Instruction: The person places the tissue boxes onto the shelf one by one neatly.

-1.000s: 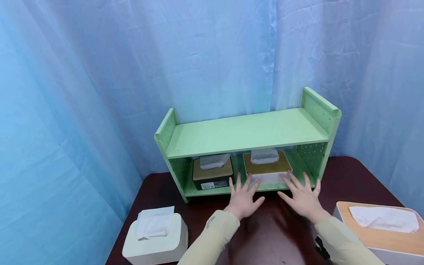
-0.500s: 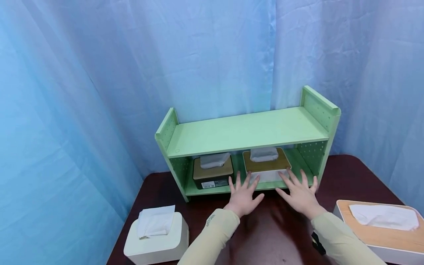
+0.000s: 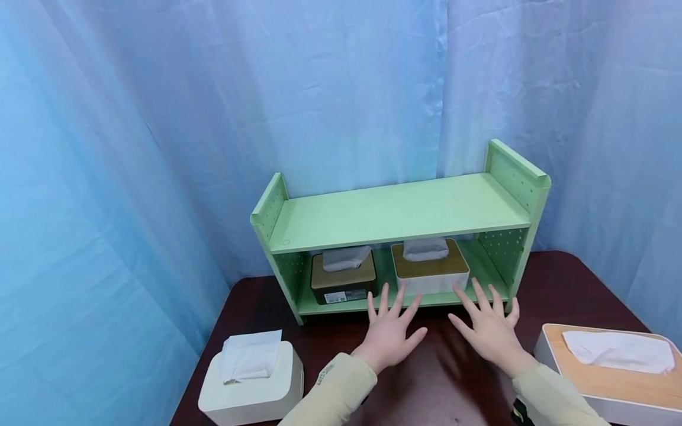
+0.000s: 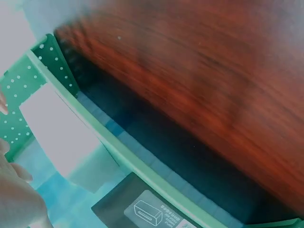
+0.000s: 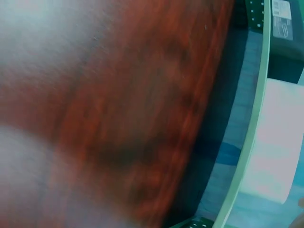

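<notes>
Fingers spread, my left hand (image 3: 388, 335) hovers over the table in front of the green shelf (image 3: 394, 213). My right hand (image 3: 490, 331) is spread the same way, to its right. Neither holds anything. Inside the shelf's lower level stand a dark tissue box (image 3: 343, 278) with a brown lid and a label, on the left, and a white tissue box (image 3: 433, 275) with a wooden lid to its right. Both have white tissue on top. The right fingertips are just in front of the wooden-lidded box; the left fingertips overlap the shelf's front edge in the head view.
A white tissue box (image 3: 256, 384) stands on the dark red table (image 3: 415, 396) at the front left. Another tissue box (image 3: 613, 367), with a light wood lid, is at the front right. Blue curtains (image 3: 341, 89) hang behind and beside the table.
Both hands have drawn back slightly from the shelf, fingers still spread. The right fingertips, which overlapped the wooden-lidded tissue box, are now at its lower right. The boxes look unmoved.
</notes>
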Tool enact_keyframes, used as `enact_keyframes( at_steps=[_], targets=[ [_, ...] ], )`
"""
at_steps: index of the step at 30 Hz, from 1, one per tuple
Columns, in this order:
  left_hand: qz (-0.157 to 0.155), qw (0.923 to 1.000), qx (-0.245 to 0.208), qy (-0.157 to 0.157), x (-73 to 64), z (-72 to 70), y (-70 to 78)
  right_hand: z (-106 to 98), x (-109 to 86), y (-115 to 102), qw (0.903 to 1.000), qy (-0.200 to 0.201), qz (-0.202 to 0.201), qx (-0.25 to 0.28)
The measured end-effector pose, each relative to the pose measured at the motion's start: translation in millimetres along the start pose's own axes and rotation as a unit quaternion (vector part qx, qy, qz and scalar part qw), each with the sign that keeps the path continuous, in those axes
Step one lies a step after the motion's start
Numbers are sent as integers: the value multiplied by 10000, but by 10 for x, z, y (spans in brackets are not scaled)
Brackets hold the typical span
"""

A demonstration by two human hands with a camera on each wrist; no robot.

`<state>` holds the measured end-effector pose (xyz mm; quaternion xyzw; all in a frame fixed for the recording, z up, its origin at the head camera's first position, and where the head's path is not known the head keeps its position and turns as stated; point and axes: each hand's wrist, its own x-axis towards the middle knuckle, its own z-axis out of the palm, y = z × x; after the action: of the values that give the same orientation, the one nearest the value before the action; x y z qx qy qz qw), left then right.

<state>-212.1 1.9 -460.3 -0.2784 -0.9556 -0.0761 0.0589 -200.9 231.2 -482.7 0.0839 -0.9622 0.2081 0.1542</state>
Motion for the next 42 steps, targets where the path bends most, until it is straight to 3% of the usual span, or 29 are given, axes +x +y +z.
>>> enact_keyframes(
  at_steps=[11,20,25,30,36,42],
  targets=[
    [-22,9961,-851,-211,-415,48,-113,188,-356,-90,9987,-293,161,396],
    [-475,9841,-1703,-150,-744,101,-294,318,-537,-177,9975,-304,149,618],
    [-535,9790,-1938,335,-945,64,-428,408,-628,-256,9969,-47,48,784],
    [-547,9744,-1984,903,-1154,-57,-653,466,-679,-343,9948,-10,49,1022],
    [-606,9686,-1837,1564,-1431,-203,-1020,513,-680,-412,9949,-67,115,995],
    [-1139,9631,-1525,1905,-1782,-355,-1457,544,-645,-491,9871,-517,171,1505]
  ],
)
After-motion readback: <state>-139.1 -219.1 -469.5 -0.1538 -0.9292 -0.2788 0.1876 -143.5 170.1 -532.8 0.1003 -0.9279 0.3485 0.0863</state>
